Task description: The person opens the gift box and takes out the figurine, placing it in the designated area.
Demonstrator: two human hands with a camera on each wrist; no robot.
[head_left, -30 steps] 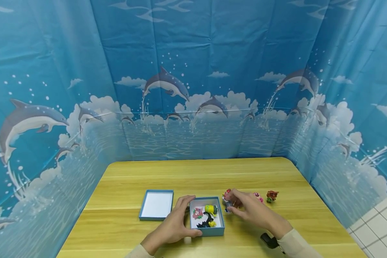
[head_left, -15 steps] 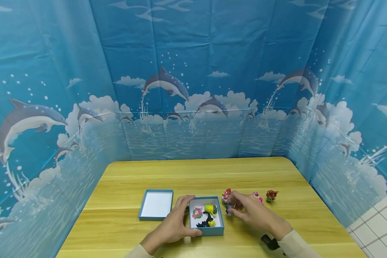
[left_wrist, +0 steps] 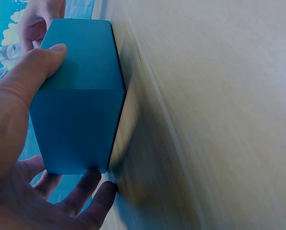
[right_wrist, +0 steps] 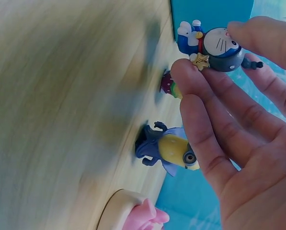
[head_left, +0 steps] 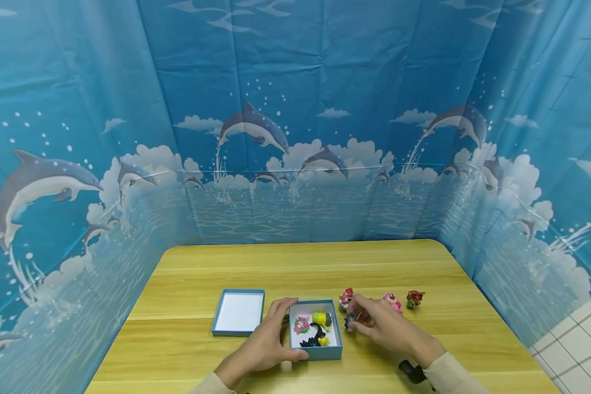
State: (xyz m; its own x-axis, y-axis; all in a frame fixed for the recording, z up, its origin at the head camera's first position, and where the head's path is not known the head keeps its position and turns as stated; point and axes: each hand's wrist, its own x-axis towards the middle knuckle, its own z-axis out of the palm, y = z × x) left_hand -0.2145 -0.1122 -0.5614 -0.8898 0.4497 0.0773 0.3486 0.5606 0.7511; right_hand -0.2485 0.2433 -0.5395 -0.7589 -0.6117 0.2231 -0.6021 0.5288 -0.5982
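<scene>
A small blue box (head_left: 325, 354) stands on the table, its inside white. My left hand (head_left: 268, 342) grips it at the left, thumb on the near wall and fingers around the far left corner; the left wrist view shows its plain blue sides (left_wrist: 80, 124). In the box lie a pink figurine (head_left: 301, 325), a yellow-and-green figurine (head_left: 321, 319) and a black, curved figurine with yellow on it (head_left: 316, 336). To the right of the box, my right hand (head_left: 381, 323) pinches a blue-and-white cat figurine (right_wrist: 217, 45) between thumb and fingers.
A blue lid (head_left: 238, 312), white inside, lies left of the box. A red-and-pink figurine (head_left: 346, 299), a pink figurine (head_left: 392, 301) and a brown figurine (head_left: 415, 299) stand beyond my right hand. A yellow one-eyed figurine in blue (right_wrist: 174, 148) shows beside its fingers.
The right hand has brought the cat figurine slightly toward me, away from the red-and-pink figurine, which now shows more fully. The left hand and the box stay in place.
</scene>
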